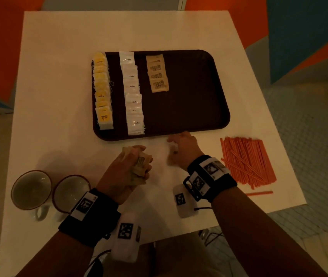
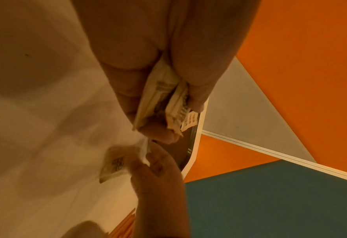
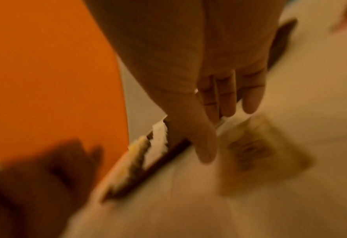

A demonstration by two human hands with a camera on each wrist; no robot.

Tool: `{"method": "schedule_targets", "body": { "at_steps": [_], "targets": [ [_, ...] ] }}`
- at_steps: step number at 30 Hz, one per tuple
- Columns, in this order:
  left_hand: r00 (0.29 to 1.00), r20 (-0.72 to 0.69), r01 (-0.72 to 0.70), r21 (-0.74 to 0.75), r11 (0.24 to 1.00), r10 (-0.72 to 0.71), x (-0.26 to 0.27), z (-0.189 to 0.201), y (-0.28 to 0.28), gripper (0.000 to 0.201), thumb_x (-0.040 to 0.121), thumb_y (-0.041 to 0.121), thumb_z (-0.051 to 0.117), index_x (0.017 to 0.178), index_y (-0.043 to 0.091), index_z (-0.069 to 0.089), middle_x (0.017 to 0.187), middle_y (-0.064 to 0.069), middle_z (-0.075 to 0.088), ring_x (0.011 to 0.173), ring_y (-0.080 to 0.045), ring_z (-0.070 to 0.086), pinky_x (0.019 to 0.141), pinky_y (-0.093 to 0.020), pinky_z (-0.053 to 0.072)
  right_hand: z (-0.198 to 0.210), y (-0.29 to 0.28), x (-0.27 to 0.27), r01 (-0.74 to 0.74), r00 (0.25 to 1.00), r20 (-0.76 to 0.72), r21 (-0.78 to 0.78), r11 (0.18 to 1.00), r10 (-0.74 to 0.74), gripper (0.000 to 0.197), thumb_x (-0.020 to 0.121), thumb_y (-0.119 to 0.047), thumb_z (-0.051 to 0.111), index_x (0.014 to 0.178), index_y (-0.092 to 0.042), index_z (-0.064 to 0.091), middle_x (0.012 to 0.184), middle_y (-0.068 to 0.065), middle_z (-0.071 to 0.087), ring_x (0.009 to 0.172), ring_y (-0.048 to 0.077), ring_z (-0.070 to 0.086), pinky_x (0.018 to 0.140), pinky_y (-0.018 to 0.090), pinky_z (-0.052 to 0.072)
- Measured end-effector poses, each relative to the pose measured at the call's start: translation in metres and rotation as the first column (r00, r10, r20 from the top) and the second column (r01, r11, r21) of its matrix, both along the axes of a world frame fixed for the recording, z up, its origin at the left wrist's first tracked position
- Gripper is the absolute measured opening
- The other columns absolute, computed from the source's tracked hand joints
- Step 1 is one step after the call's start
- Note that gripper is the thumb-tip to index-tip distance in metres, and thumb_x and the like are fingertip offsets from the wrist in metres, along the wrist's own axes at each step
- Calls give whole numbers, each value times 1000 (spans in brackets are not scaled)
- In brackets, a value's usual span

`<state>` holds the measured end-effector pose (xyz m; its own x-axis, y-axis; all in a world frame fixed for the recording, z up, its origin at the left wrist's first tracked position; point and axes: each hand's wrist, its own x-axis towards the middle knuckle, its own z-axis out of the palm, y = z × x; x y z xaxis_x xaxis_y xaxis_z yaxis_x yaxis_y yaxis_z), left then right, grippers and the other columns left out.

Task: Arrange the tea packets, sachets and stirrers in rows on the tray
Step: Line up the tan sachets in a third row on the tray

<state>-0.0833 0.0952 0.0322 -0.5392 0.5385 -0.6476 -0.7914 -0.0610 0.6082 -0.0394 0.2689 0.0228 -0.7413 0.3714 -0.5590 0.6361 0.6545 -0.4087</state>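
Observation:
A dark brown tray holds a row of yellow tea packets, a row of white coffee sachets and a short row of brown sugar sachets. My left hand grips a bundle of brown sachets in front of the tray. My right hand hovers at the tray's front edge with its fingers straight. One brown sachet sits blurred just below that palm, apart from the thumb. Orange stirrers lie heaped on the table to the right.
Two empty cups stand at the table's front left. A single stirrer lies apart near the front right edge. The tray's right half is bare. The white table ends just behind the tray.

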Motion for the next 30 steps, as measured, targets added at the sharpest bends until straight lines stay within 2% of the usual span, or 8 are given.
{"method": "schedule_targets", "body": {
  "at_steps": [3, 7, 11, 13, 17, 23, 26, 30],
  "targets": [
    [999, 22, 45, -13, 999, -44, 1, 1, 2, 23, 96, 29, 40, 109, 17, 54, 94, -11, 63, 64, -16, 64, 50, -24, 53, -15, 5, 9, -107, 993, 65, 130, 986, 99, 62, 71, -22, 75, 124, -22, 43, 131, 5, 38, 120, 30, 35, 98, 48, 40],
    [995, 57, 82, -31, 996, -80, -1, 0, 6, 22, 96, 27, 40, 109, 18, 56, 106, -11, 64, 79, -20, 67, 59, -28, 57, -25, 7, 10, -108, 994, 18, 96, 990, 107, 35, 79, -13, 65, 110, -14, 50, 115, 10, 52, 109, 31, 44, 91, 44, 44],
    [992, 95, 86, 19, 996, -87, -5, 7, 12, 24, 94, 29, 43, 110, 16, 56, 101, -12, 63, 73, -19, 67, 55, -27, 55, -12, 11, 14, 34, 984, -168, -112, 993, -52, 11, 86, -4, 51, 94, -7, 58, 81, -3, 58, 75, 10, 57, 64, 6, 44],
    [991, 93, 93, 27, 995, -95, -7, 10, 13, 26, 93, 31, 42, 110, 17, 56, 98, -15, 61, 65, -17, 67, 51, -26, 54, 7, 15, 17, 149, 941, -271, -213, 966, -205, 8, 87, -9, 57, 94, -11, 60, 80, -4, 58, 72, 9, 55, 64, 9, 42],
    [992, 57, 115, 8, 993, -115, -9, 12, 16, 26, 94, 35, 42, 110, 21, 57, 101, -15, 60, 67, -16, 67, 52, -27, 53, 46, 7, 22, 212, 823, -197, -764, 609, -533, 10, 83, -5, 61, 83, -14, 64, 87, 8, 66, 83, 21, 64, 81, 35, 55],
    [955, -65, 291, 16, 956, -290, -1, 18, 26, 66, 76, 65, 27, 118, 22, 56, 100, -6, 70, 81, -19, 68, 65, -32, 55, 51, -16, 16, -31, 924, -366, -359, 933, -110, 8, 82, -16, 65, 90, -15, 66, 98, 0, 63, 89, 16, 57, 73, 16, 44],
    [968, -46, 248, 22, 969, -247, -2, 22, 31, 66, 79, 68, 18, 111, 27, 58, 103, -6, 72, 91, -19, 70, 67, -33, 58, 52, -20, 17, -27, 897, -425, -333, 943, -124, 7, 80, -11, 66, 86, -14, 67, 91, -5, 60, 88, 13, 55, 74, 19, 44],
    [981, 139, 120, 129, 984, -138, -7, 27, 33, 66, 86, 67, 17, 119, 27, 57, 118, -8, 64, 103, -23, 65, 75, -37, 57, 60, 1, 19, 102, 784, -483, -519, 849, -390, 18, 78, -4, 67, 83, -20, 60, 87, -1, 66, 88, 18, 64, 79, 35, 55]
  ]
}}
